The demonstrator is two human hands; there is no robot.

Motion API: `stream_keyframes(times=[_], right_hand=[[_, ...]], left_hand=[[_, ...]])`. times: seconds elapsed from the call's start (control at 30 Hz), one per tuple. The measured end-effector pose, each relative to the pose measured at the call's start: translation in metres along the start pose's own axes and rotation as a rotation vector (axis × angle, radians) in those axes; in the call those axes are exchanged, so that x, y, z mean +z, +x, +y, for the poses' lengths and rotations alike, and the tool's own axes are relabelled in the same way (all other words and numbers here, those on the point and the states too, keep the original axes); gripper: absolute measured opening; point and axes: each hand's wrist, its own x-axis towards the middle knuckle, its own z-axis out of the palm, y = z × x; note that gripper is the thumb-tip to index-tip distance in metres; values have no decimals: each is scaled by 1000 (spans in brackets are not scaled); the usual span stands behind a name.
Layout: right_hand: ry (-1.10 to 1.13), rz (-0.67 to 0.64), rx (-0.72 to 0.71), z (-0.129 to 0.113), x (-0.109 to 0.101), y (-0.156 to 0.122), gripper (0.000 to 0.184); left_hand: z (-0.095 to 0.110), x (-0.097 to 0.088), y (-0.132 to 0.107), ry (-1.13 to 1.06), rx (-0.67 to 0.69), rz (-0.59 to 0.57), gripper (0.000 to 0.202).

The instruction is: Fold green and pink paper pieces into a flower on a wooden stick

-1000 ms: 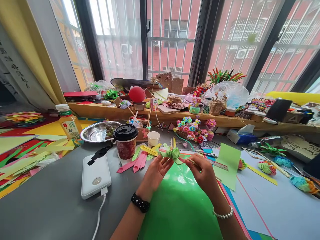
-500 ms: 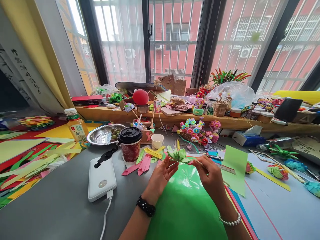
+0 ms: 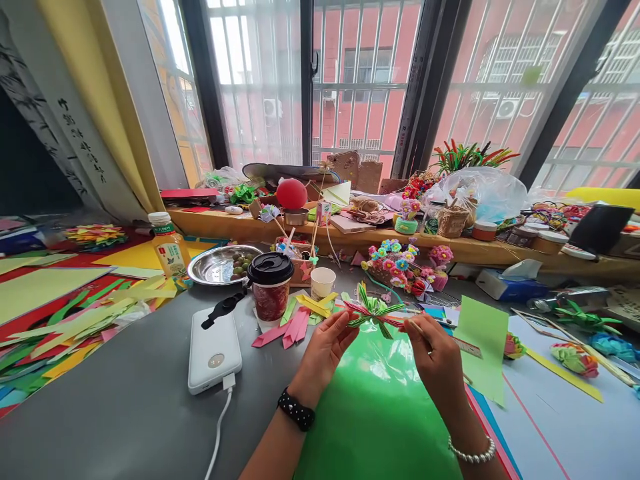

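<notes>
Well, paper flower (image 3: 375,314) between hands (image 3: 324,352) (image 3: 435,350).

Daylit barred windows (image 3: 307,93), yellow curtain (image 3: 95,93), grey table (image 3: 145,400)

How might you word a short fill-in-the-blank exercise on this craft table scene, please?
The left hand and the right hand hold a star-shaped green-and-red folded paper piece above a shiny ______ surface.
A ______ plastic lid covers the dark red paper cup.
The dotted black wristband is worn on the ______ arm, the silver beaded bracelet on the other.
The white rectangular device has a ______ cable plugged into it.

Missing words: green; black; left; white.
</notes>
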Motion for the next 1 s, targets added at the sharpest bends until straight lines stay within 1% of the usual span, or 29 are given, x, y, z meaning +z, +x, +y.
stream_keyframes(times=[0.2, 0.33, 0.43, 0.63, 0.77, 0.87, 1.0], right_hand=[[-25, 18, 1, 0, 0, 0, 28], [-23, 27, -8, -2, 0, 1, 29], [-22, 18, -15, -3, -1, 1, 29], [-57, -1, 3, -1, 0, 1, 30], [-77, -1, -43, 4, 3, 1, 31], [-86, 1, -60, 6, 5, 0, 31], [-27, -40, -73, 5, 4, 0, 23]], left_hand=[[0, -1, -2, 17, 4, -56, 9], [1, 1, -4, 53, -2, -40, 16], [1, 2, -4, 56, 5, -30, 15], [0, 1, -3, 97, 14, -60, 18], [-1, 1, -2, 134, 23, -12, 20], [-2, 0, -1, 165, 64, 13, 19], [-3, -3, 0, 207, 134, 39, 17]])
